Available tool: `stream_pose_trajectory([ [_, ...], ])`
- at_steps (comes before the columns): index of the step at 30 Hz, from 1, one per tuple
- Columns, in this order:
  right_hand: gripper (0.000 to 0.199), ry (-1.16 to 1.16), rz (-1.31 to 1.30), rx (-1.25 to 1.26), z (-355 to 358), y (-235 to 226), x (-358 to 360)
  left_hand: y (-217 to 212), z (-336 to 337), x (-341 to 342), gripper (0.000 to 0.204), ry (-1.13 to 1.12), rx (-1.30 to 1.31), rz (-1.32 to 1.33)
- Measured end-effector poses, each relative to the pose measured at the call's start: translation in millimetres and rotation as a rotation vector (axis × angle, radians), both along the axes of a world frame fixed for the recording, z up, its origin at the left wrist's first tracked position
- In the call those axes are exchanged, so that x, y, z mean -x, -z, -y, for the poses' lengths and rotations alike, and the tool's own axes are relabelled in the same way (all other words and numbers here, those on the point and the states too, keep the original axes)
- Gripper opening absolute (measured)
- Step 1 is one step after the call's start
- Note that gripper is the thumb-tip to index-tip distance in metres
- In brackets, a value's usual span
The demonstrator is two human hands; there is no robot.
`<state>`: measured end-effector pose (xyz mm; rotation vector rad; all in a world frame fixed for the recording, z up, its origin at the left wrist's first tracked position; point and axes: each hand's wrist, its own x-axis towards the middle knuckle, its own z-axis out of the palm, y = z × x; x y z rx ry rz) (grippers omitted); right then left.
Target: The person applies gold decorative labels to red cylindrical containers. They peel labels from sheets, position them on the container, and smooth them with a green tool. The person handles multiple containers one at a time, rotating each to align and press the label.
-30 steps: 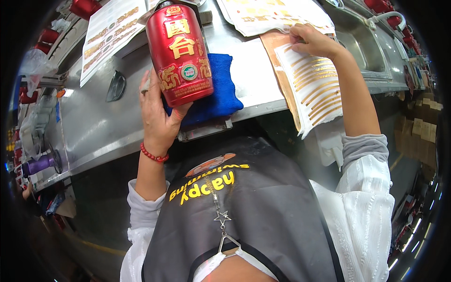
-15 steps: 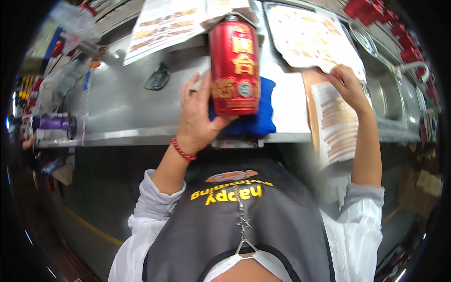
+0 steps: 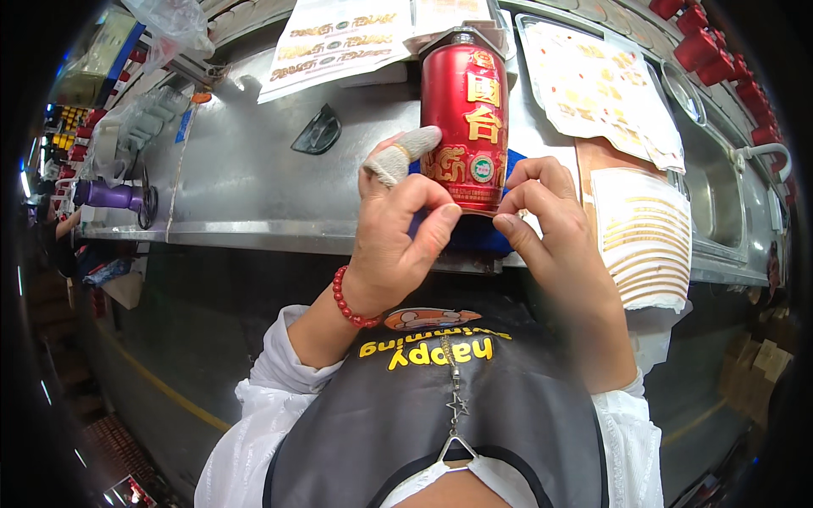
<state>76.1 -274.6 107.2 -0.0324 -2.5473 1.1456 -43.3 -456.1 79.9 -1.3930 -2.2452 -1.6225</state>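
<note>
Steel counter bears glossy red gold-printed bottle.

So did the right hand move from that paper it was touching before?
Yes. The right hand left the striped label sheet at the right of the steel bench and came left to the red bottle, its fingertips now at the bottle's lower edge.

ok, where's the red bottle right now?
In the head view, the red bottle is at top centre, over the metal counter and a blue cloth, held between the left hand and right hand.
</note>
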Motion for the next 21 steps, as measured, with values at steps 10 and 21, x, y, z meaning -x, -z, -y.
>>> stream_pose_trajectory([
  [10,0.017,0.093,0.017,0.261,5,24,6,22,15,3,0.016,-0.067,0.018,0.382],
  [21,0.021,0.147,0.008,0.133,11,23,9,34,22,8,0.013,0.001,0.006,0.495],
])
